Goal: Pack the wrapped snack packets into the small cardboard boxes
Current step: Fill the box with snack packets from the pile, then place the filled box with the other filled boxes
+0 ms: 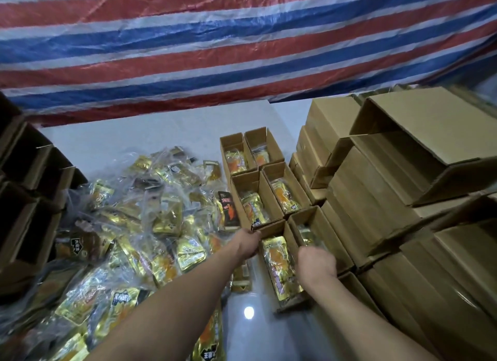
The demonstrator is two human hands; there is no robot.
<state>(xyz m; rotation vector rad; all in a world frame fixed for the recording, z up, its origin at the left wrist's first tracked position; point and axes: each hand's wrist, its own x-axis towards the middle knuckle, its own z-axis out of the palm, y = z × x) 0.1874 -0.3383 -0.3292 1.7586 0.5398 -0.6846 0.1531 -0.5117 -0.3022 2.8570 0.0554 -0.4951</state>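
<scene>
Both hands are gripping one open box [271, 230]: left hand [248, 243] curling over its far corner, right hand [317, 264] clutching its right wall, packet [278, 269] between them.

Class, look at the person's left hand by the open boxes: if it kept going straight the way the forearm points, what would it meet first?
Probably the near end wall of the middle-row open box, which the left hand already seems to touch; depth is unclear.
</scene>
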